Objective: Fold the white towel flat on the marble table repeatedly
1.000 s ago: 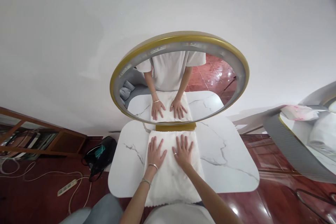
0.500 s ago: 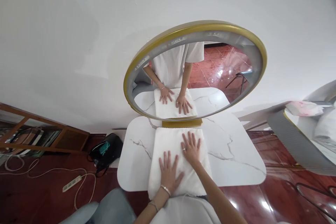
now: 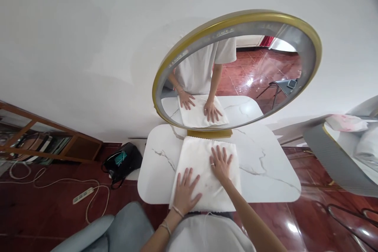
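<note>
A white folded towel [image 3: 203, 173] lies on the white marble-patterned table [image 3: 260, 181], its near edge close to my body. My left hand [image 3: 185, 193] presses flat on the towel's left near part, fingers spread, with bracelets at the wrist. Farther up on the right side, my right hand [image 3: 221, 164] also rests flat on the towel with its fingers apart; a ring shows on one finger. Neither hand grips anything. Both hands and the towel are reflected in the gold-framed oval mirror [image 3: 251, 75] behind.
A grey chair [image 3: 130, 228] stands at the lower left. A black bag [image 3: 125, 163] and a white power strip [image 3: 83, 195] lie on the red tiled floor. Left is a wooden shelf [image 3: 82, 145]. On the right, a grey ribbed table [image 3: 333, 161] bears a tissue pack [image 3: 347, 122].
My view has shifted, so the mirror appears higher and farther right. The left hand has slid slightly left over the towel. Both hands stay flat on it.
</note>
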`<state>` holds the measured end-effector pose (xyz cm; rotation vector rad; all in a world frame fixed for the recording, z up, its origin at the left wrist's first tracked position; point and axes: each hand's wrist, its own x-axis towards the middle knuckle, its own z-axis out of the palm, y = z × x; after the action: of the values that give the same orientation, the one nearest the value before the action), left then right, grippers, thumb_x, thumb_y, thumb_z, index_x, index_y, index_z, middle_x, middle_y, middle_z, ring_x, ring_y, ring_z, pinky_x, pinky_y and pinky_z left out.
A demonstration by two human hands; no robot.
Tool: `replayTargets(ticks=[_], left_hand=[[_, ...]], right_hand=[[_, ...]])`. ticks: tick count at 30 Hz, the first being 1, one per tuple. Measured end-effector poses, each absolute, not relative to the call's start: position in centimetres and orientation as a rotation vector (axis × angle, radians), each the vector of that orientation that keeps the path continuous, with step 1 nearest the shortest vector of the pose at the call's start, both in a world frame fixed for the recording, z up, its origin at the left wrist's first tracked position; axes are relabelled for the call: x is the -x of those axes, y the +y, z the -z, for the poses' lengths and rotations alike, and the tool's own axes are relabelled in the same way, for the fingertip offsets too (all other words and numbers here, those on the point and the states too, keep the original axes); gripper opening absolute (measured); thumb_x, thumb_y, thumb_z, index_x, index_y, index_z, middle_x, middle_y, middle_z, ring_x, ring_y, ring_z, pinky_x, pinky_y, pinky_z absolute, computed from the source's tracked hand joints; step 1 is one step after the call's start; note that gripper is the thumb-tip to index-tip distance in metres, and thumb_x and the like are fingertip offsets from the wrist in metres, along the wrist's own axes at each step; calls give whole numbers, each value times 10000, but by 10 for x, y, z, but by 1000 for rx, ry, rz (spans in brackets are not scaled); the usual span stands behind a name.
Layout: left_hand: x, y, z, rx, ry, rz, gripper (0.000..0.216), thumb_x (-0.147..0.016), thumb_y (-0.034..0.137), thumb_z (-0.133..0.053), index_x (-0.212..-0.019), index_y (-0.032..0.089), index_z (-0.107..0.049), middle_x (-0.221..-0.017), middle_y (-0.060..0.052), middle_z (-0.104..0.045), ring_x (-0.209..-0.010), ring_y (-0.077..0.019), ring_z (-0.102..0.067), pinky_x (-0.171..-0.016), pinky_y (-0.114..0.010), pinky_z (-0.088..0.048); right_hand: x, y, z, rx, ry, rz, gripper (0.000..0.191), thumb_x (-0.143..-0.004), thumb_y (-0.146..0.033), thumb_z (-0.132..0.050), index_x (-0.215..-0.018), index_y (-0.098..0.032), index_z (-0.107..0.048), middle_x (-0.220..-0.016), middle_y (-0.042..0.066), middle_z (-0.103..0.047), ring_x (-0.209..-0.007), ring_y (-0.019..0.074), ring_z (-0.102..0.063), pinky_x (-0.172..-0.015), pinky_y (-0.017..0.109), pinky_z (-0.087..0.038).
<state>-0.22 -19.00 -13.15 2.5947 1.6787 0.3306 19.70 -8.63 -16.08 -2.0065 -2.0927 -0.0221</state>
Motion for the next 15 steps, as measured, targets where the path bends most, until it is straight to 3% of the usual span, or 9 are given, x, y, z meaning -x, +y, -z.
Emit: replayTargets(ticks=[5,11,15], left_hand=[[41,-211,133,-2586,1874,-313,621,-877,517,-469,-1445,316,-320,-1513,-94,-319,-1386,-306,-257,-1120,-530,-57],[68,-203,132,-2232,2295,-349,478,-924,417,-414,-1368,250,-469,-1228,-123,-586,-1112,-272,-518,-1011,-501,-300],[83,-151,136,-2074,2380,-443,379,-938,352,-378,-1132,144,-631,-1301,-181,-530,-1238,-295,-458,-1026,-499,-324]], right_hand=[[-144,-98,153,1682,-2372,-46,570,-929,-483,-394,-1466,-336,-270,-1559,76,-208,-1434,356,-80,-1080,670,-75],[-89,-106,154,1472,-2454,-151,638,-926,-453,-424,-1490,-361,-142,-1579,91,-102,-1434,375,-55,-1083,659,-97],[-56,-96,157,1456,-2429,-181,596,-945,-420,-387,-1493,-324,-172,-1578,92,-111,-1439,359,-42,-1088,657,-81]])
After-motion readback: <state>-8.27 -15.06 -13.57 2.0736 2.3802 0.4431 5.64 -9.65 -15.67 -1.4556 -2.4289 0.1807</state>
